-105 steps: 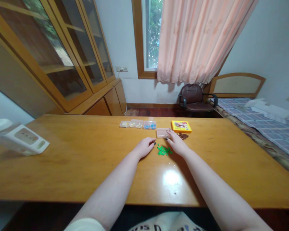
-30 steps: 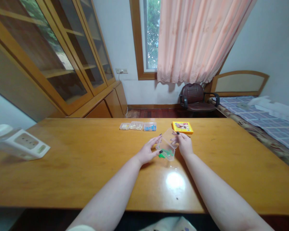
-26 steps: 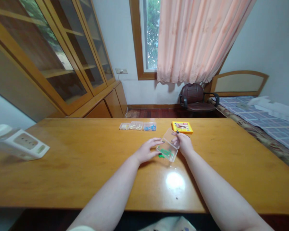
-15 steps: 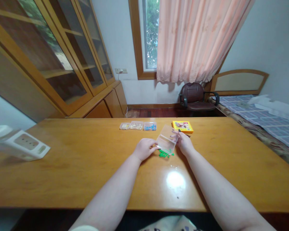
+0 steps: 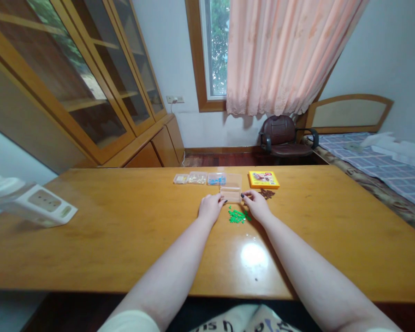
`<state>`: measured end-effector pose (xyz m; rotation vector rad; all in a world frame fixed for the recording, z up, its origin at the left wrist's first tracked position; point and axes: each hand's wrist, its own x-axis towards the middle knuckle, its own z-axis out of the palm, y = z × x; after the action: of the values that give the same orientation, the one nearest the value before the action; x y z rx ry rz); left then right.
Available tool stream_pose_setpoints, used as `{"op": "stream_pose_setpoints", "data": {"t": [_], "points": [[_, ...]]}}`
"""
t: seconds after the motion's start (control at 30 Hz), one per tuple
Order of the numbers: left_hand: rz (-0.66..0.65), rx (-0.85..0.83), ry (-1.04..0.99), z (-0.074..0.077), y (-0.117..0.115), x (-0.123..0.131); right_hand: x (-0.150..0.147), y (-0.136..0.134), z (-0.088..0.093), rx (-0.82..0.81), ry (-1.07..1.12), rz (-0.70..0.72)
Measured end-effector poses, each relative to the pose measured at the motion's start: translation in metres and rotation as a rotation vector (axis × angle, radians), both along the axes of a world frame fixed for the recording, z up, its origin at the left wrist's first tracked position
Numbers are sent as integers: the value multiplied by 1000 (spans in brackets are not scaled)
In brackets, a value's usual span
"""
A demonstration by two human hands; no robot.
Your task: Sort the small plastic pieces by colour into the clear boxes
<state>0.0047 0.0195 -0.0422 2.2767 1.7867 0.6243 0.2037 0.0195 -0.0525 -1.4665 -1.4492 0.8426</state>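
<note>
A clear plastic box point(image 5: 231, 194) with its lid open sits between my two hands, its lid side close to the box of blue pieces point(image 5: 216, 179). My left hand point(image 5: 210, 206) grips its left edge with closed fingers. On the right edge, the fingers of my right hand point(image 5: 256, 205) pinch the same box. Just below it, a loose pile of small green pieces point(image 5: 238, 215) lies on the table. Brown pieces point(image 5: 266, 193) are scattered beyond my right hand, in front of a yellow box point(image 5: 263, 179).
Two more clear boxes with pale pieces point(image 5: 197, 178) stand left of the blue ones on the wooden table point(image 5: 131, 230). A white appliance point(image 5: 44, 205) is at the far left. Behind the table are a chair point(image 5: 283, 136) and a bed point(image 5: 359, 147).
The clear box has gone from tilted over the green pieces to lower and farther away, beyond the pile. Both hands moved with it, and the green and brown pieces show more fully.
</note>
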Motion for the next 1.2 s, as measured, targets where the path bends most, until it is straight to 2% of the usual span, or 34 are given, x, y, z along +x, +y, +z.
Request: {"op": "stream_pose_setpoints", "data": {"t": [0.2, 0.27, 0.37, 0.5, 0.77, 0.97, 1.2], "points": [[-93, 32, 80, 3, -2, -2, 5, 2, 3, 25, -342, 17], [-100, 65, 69, 5, -4, -3, 6, 2, 2, 51, -394, 31], [-178, 128, 72, 9, -7, -4, 6, 1, 3, 96, -451, 54], [-255, 154, 103, 12, -10, -3, 5, -1, 6, 82, -523, 121], [-193, 126, 83, 10, -6, -6, 1, -5, 12, 64, -602, 153], [-318, 98, 144, 13, -11, -2, 2, -3, 11, 69, -599, 153], [-329, 53, 183, 14, -13, -1, 3, -6, 15, 65, -609, 184]]}}
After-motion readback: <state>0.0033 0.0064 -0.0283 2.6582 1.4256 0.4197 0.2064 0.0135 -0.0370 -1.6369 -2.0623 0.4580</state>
